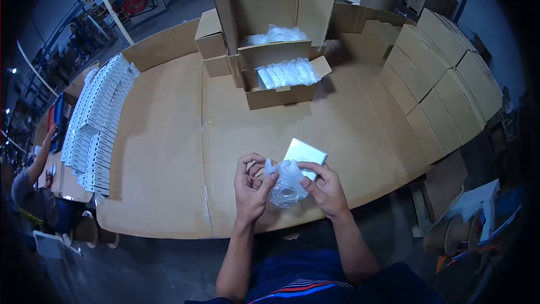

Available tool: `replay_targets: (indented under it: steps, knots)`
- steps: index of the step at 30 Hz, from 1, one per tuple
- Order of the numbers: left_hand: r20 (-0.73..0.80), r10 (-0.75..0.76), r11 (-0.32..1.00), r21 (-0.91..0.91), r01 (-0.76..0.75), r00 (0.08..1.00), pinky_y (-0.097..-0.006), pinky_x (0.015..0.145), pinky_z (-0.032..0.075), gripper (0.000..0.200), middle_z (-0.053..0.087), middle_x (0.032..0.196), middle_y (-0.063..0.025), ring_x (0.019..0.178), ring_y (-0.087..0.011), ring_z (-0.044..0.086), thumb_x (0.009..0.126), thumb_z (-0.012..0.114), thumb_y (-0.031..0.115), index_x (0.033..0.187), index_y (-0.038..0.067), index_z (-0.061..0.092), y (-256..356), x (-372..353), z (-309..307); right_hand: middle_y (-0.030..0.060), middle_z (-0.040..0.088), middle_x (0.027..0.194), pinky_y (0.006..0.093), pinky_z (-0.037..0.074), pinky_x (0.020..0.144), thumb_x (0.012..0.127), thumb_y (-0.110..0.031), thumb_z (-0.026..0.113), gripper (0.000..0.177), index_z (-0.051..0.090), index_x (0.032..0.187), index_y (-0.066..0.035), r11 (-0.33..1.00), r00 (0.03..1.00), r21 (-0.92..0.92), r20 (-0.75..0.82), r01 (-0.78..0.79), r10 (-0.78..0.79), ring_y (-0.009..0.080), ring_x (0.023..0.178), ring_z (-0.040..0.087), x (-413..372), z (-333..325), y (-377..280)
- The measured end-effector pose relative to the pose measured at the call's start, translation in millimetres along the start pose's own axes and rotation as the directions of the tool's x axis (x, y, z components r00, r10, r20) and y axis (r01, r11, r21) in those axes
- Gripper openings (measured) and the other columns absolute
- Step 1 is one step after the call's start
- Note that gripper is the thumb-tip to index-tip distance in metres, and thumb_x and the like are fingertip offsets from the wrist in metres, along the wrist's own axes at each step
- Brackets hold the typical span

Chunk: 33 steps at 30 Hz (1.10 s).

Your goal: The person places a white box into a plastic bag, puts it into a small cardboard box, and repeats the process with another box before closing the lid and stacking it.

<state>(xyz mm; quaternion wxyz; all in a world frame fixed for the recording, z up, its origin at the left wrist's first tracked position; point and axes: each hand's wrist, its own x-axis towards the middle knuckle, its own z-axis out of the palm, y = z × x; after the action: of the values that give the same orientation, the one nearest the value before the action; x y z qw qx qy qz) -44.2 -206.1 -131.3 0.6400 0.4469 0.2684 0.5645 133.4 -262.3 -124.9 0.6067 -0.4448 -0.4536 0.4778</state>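
A crumpled clear plastic bag (287, 186) is stretched between my two hands over the front edge of the table. My left hand (251, 189) pinches the bag's left side between thumb and fingertips. On the other side, my right hand (326, 191) has its thumb and index finger closed on the bag's edge. A flat white square box (306, 151) shows just beyond the bag, its lower corner overlapped by the bag and my right fingers. Whether my right hand also grips the box, I cannot tell.
An open carton (278, 99) filled with bagged white pieces (288, 74) stands mid-table, a taller open carton (264, 0) behind it. Stacked white boxes (101, 118) line the left side; closed cardboard boxes (439, 84) are piled right. Another person (36, 183) works at far left.
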Motion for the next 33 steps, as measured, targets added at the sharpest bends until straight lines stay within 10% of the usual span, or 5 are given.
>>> replay_targets:
  steps: [12, 16, 20, 24, 33]
  knots:
    - [0.059, -0.13, 0.98, -0.143, 0.137, 0.99, -0.0191, 0.055, 0.045, 0.037, 0.061, 0.105, -0.0095, 0.085, -0.0089, 0.062, 0.096, 0.069, 0.0, 0.128, 0.003, 0.051, 12, -14, -33, 0.0033, 0.068, 0.094, 0.0251, 0.053, 0.078, 0.1, -0.006, 0.064, 0.006, 0.068, 0.099, -0.002, 0.876, 0.961, 0.479, -0.211, -0.056, 0.177, 0.0086, 0.085, 0.063, 19, -4, 5]
    - [0.27, 0.344, 0.592, 0.681, -0.431, 0.899, -0.0347, 0.083, 0.053, 0.043, 0.068, 0.111, -0.0139, 0.112, -0.0253, 0.063, 0.082, 0.073, -0.001, 0.123, 0.01, 0.068, 30, 9, -15, 0.005, 0.069, 0.093, 0.0287, 0.056, 0.077, 0.1, -0.01, 0.063, 0.008, 0.067, 0.099, -0.003, 0.782, 0.918, 0.589, -0.161, -0.205, 0.362, 0.013, 0.084, 0.068, 16, -3, 3]
    - [0.593, 0.368, 0.434, 0.571, -0.697, 0.716, -0.0361, 0.083, 0.053, 0.021, 0.072, 0.106, -0.0137, 0.11, -0.0267, 0.066, 0.079, 0.069, -0.005, 0.096, 0.005, 0.077, 43, 30, -6, 0.0078, 0.069, 0.103, 0.0323, 0.057, 0.077, 0.102, -0.014, 0.063, 0.015, 0.067, 0.109, -0.001, 0.797, 0.917, 0.514, -0.05, -0.316, 0.396, 0.0155, 0.092, 0.069, 10, 3, 24]
    - [0.151, 0.273, 0.681, 0.667, -0.302, 0.95, -0.0311, 0.064, 0.052, 0.006, 0.071, 0.078, -0.012, 0.065, -0.0206, 0.069, 0.089, 0.068, 0.001, 0.092, -0.003, 0.07, 22, 22, -7, 0.0127, 0.062, 0.127, 0.0381, 0.053, 0.101, 0.104, -0.027, 0.064, 0.041, 0.057, 0.133, 0.002, 0.827, 0.961, 0.523, -0.051, -0.205, 0.271, 0.0203, 0.118, 0.062, 9, 2, 21]
    - [-0.134, 0.219, 0.823, 0.558, -0.109, 0.966, -0.0244, 0.059, 0.044, 0.013, 0.062, 0.071, -0.0013, 0.066, -0.004, 0.054, 0.101, 0.063, 0.009, 0.095, -0.001, 0.067, 1, 2, 0, 0.0089, 0.058, 0.119, 0.0299, 0.047, 0.098, 0.094, 0.002, 0.072, 0.02, 0.069, 0.112, 0.01, 0.997, 0.985, -0.05, -0.161, 0.055, -0.063, 0.0166, 0.112, 0.058, 2, 11, 32]
